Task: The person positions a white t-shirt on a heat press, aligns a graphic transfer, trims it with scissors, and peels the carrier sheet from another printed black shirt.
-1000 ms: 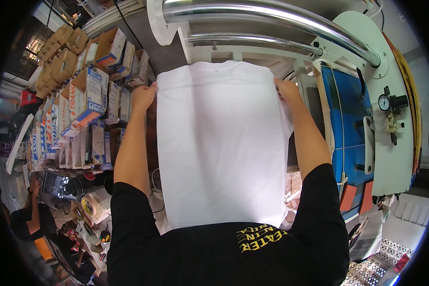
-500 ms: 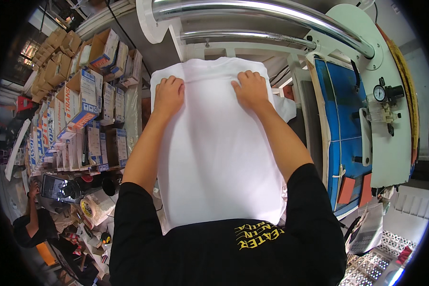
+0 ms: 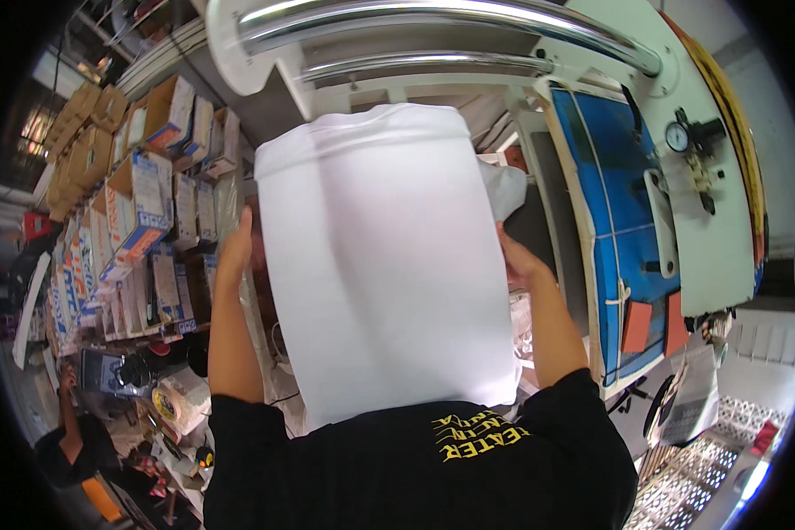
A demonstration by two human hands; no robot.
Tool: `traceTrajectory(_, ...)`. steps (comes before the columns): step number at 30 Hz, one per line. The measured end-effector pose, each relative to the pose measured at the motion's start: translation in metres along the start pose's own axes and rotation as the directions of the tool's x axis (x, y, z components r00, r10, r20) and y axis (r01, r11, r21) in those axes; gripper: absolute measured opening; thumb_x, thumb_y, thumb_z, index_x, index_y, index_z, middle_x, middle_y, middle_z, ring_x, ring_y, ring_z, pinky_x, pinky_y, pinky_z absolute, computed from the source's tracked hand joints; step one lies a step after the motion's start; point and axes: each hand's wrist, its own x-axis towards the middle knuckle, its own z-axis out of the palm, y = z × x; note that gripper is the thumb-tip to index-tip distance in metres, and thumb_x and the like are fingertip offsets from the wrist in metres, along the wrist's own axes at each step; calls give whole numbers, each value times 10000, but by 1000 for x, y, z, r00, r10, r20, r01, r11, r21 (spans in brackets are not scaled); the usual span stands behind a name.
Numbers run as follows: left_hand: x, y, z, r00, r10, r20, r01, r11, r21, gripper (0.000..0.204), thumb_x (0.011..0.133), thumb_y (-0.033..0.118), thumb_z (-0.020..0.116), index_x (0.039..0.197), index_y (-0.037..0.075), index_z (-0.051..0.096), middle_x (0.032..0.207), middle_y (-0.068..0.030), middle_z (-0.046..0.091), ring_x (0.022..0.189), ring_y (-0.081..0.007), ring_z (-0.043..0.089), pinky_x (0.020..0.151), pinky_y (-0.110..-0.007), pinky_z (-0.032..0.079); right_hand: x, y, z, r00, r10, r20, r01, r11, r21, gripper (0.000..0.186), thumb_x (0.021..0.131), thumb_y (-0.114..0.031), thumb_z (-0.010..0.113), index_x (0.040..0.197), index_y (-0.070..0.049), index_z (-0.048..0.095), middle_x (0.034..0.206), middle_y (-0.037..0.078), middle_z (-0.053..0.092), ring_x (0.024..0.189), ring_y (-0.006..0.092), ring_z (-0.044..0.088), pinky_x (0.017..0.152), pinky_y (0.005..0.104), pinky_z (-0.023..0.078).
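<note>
A white T-shirt point(image 3: 389, 247) lies stretched over a flat board in front of me, with a fold across its far end. A loose white part of it point(image 3: 503, 187), like a sleeve, hangs out on the right. My left hand point(image 3: 241, 246) is beside the shirt's left edge, thumb up and fingers apart, a little blurred. At the right edge is my right hand point(image 3: 523, 260), its thumb against the cloth and its fingers partly hidden beside the shirt's side. Neither hand appears to grip the fabric.
Chrome bars point(image 3: 450, 26) of a white machine cross beyond the shirt. To the right stand a blue panel point(image 3: 623, 221) tied with cord and a pressure gauge point(image 3: 677, 137). Stacked cardboard boxes point(image 3: 137, 208) fill the left. Another person's arm point(image 3: 69, 415) shows at lower left.
Both hands have left the top of the shirt's far end and come down toward me along its two sides. The view has shifted slightly, and the fold at the far end shows more clearly.
</note>
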Motion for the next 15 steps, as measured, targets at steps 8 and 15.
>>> traceTrajectory(8,-16,-57,55,950,250,189,49,477,-878,910,929,732,404,1434,-25,452,1400,-228,542,1293,-369,526,1084,-501,433,106,-28,-37,764,-588,-266,605,509,613,429,975,-333,599,1226,13,631,1204,123,677,1094,260,650,1003,373,479)
traceTrajectory(15,84,-138,-26,959,169,-229,-279,393,-876,662,964,436,594,1410,-36,466,1413,-230,534,1272,-376,553,1080,-537,441,146,-23,-55,775,-559,-294,577,438,689,484,864,-271,750,1233,21,635,1205,139,681,1129,301,636,1046,404,456)
